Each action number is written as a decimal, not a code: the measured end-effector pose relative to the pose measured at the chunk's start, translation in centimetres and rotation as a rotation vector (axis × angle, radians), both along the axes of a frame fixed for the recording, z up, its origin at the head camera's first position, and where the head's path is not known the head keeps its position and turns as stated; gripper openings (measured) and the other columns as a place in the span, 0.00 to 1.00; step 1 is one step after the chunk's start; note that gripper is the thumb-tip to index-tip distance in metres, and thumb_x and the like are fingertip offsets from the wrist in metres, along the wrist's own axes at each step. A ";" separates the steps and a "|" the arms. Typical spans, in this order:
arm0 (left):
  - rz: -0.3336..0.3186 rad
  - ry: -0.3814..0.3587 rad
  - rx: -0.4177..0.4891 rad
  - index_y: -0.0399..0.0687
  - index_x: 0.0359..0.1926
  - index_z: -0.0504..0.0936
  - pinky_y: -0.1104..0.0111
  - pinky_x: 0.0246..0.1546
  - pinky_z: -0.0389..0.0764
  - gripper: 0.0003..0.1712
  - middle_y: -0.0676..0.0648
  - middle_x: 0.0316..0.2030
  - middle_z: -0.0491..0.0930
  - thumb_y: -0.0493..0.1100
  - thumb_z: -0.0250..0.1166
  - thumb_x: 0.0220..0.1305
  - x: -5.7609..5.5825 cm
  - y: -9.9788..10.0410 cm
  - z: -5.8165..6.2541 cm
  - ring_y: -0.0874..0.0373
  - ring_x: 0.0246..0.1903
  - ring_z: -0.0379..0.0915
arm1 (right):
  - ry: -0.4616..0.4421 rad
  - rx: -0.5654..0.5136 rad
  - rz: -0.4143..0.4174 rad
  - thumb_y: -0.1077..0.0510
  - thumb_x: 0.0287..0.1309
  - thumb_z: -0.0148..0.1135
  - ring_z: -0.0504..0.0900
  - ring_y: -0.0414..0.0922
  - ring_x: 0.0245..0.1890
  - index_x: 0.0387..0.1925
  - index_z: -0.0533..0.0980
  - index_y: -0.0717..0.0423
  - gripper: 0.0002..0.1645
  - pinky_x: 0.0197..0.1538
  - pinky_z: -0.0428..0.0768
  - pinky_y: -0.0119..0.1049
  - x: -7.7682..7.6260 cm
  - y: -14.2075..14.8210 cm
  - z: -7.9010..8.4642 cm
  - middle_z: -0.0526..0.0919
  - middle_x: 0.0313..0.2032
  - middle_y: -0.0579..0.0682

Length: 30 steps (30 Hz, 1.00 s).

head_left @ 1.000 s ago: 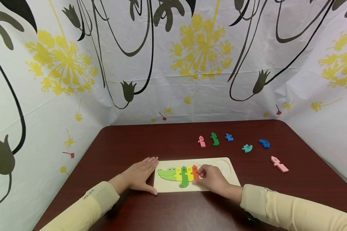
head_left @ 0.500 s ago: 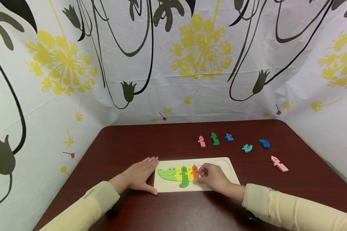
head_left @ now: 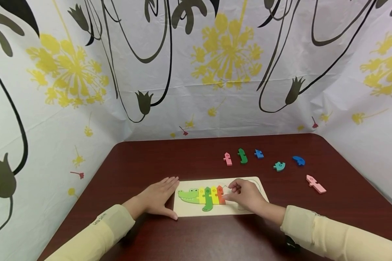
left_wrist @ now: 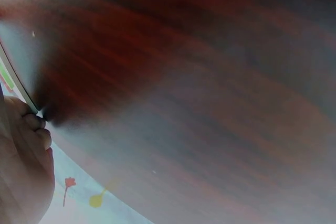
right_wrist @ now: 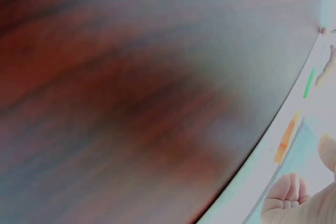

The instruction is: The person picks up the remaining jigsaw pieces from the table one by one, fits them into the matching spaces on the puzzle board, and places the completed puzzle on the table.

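Crocodile puzzle point(head_left: 189, 211), apparently at seating orange piece point(head_left: 220, 195); with left hand point(head_left: 158, 198) flat at left edge, thumb apart, right hand point(head_left: 248, 197) loosely curled, pinching nothing; next, likely fetch loose piece point(head_left: 315, 184)

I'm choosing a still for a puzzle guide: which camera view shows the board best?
The head view: most of the board shows, though the right hand covers part. The right wrist view catches only a slanted strip; the left wrist view, just a sliver at its left edge.
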<state>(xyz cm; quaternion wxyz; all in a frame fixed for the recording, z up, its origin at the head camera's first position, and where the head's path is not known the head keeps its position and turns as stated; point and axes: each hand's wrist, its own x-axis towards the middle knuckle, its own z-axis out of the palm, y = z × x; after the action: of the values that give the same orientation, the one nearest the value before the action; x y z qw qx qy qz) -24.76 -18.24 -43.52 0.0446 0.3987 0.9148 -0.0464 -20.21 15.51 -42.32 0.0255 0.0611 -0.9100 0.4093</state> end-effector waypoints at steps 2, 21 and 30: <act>-0.001 0.001 -0.001 0.37 0.75 0.49 0.61 0.71 0.46 0.72 0.40 0.74 0.47 0.87 0.46 0.47 0.0 0.0 0.0 0.50 0.73 0.41 | 0.016 0.010 0.006 0.55 0.43 0.79 0.73 0.42 0.28 0.35 0.79 0.61 0.20 0.32 0.75 0.33 -0.1 0.4 0.2 0.75 0.26 0.45; 0.005 -0.013 -0.002 0.37 0.75 0.49 0.61 0.71 0.47 0.72 0.40 0.75 0.47 0.87 0.46 0.46 0.1 0.1 0.1 0.50 0.73 0.40 | 0.064 0.002 -0.006 0.48 0.49 0.76 0.75 0.45 0.33 0.44 0.78 0.64 0.28 0.33 0.76 0.35 -0.4 4.8 2.1 0.77 0.32 0.48; 0.008 -0.011 0.001 0.37 0.75 0.49 0.61 0.71 0.47 0.72 0.40 0.75 0.47 0.88 0.45 0.46 0.0 0.0 0.0 0.50 0.73 0.40 | 0.065 -0.002 -0.062 0.46 0.52 0.74 0.76 0.47 0.35 0.47 0.77 0.64 0.30 0.31 0.78 0.35 -0.5 7.0 2.8 0.79 0.36 0.51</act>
<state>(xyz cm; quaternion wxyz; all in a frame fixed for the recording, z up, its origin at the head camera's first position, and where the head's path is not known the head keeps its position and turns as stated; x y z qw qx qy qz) -24.77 -18.22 -43.47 0.0497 0.3951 0.9163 -0.0433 -20.73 22.54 -39.47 0.0677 0.0459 -0.9098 0.4069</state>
